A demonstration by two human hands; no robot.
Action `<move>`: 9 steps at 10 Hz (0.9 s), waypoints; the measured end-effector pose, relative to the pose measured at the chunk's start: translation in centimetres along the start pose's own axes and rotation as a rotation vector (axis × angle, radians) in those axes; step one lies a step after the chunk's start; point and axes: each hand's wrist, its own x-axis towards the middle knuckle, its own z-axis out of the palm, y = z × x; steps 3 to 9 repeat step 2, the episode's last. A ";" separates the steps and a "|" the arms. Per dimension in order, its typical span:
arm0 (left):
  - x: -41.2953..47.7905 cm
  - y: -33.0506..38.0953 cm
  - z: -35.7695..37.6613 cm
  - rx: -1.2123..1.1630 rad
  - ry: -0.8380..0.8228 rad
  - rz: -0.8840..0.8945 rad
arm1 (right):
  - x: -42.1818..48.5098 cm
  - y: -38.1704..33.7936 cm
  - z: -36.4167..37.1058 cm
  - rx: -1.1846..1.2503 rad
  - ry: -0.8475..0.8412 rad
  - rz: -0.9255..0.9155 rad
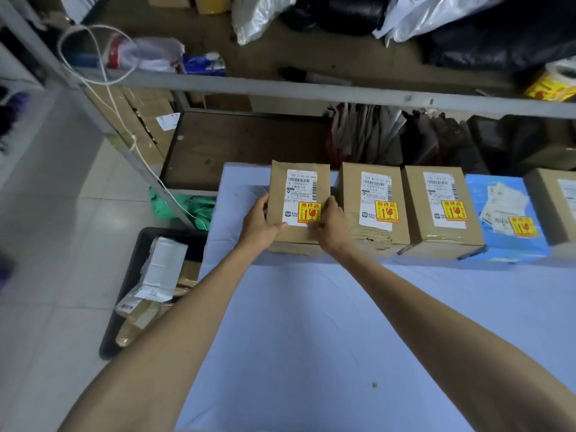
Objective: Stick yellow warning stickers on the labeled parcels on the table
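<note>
A row of labeled parcels stands along the far edge of the table [311, 322]. The leftmost brown parcel [280, 194] carries a white shipping label and a yellow warning sticker [307, 212]. My left hand [260, 226] grips its left front corner, thumb on top. My right hand [330, 226] rests on its right side, fingers touching the sticker's lower right edge. Two more brown parcels [371, 232] [442, 232] and a blue parcel [498, 241] each show a yellow sticker. A further brown parcel [551, 198] is cut off at the right edge.
A roll of yellow stickers [551, 85] sits on the metal shelf [280, 88] at the far right. A black bin [137, 294] with more parcels stands on the floor to the left. Bags and cartons fill the shelves behind. A white cord [124, 126] hangs at the left.
</note>
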 end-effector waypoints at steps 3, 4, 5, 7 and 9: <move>-2.7 2.8 1.5 0.406 0.164 0.186 | -3.0 -0.3 -3.6 -0.134 -0.018 -0.199; -2.7 2.8 1.5 0.406 0.164 0.186 | -3.0 -0.3 -3.6 -0.134 -0.018 -0.199; -2.7 2.8 1.5 0.406 0.164 0.186 | -3.0 -0.3 -3.6 -0.134 -0.018 -0.199; -2.7 2.8 1.5 0.406 0.164 0.186 | -3.0 -0.3 -3.6 -0.134 -0.018 -0.199; -2.7 2.8 1.5 0.406 0.164 0.186 | -3.0 -0.3 -3.6 -0.134 -0.018 -0.199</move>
